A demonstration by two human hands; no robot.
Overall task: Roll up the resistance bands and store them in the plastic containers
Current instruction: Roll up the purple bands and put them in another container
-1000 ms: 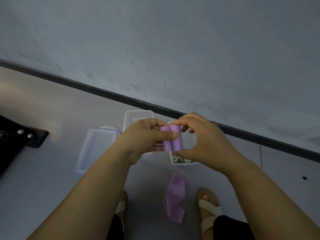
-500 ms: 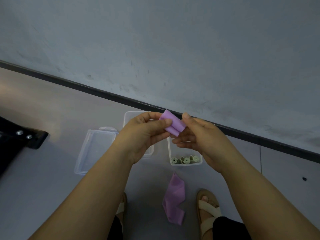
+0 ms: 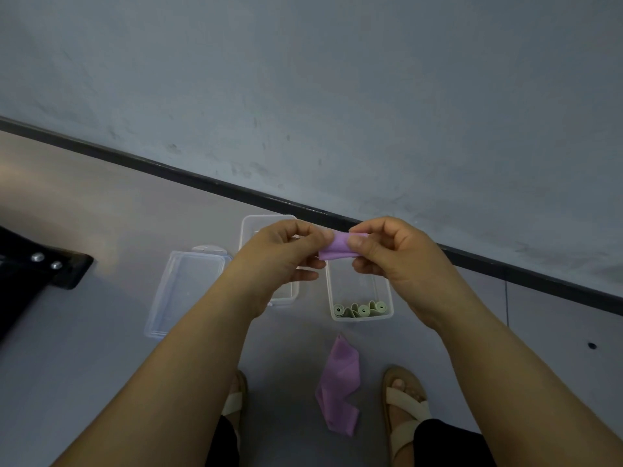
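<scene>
Both hands hold a rolled purple band (image 3: pixel 337 248) in the air above the floor. My left hand (image 3: pixel 279 254) pinches its left end, and my right hand (image 3: pixel 391 254) pinches its right end with thumb and fingers. Directly below stands a clear plastic container (image 3: pixel 384 291) with several green rolled bands (image 3: pixel 359 310) at its near end. A second clear container (image 3: pixel 266 224) is partly hidden behind my left hand. Another purple band (image 3: pixel 338 385) lies loose and crumpled on the floor between my feet.
A clear lid (image 3: pixel 185 291) lies flat on the floor left of the containers. A black object with metal studs (image 3: pixel 40 264) juts in at the left edge. The grey wall with a black skirting (image 3: pixel 505 267) runs just behind the containers. My sandalled feet (image 3: pixel 404 412) are below.
The purple roll was held upright between both hands, then tilted; now it lies sideways, pinched at each end. The green rolls in the container, hidden a second ago, are in view.
</scene>
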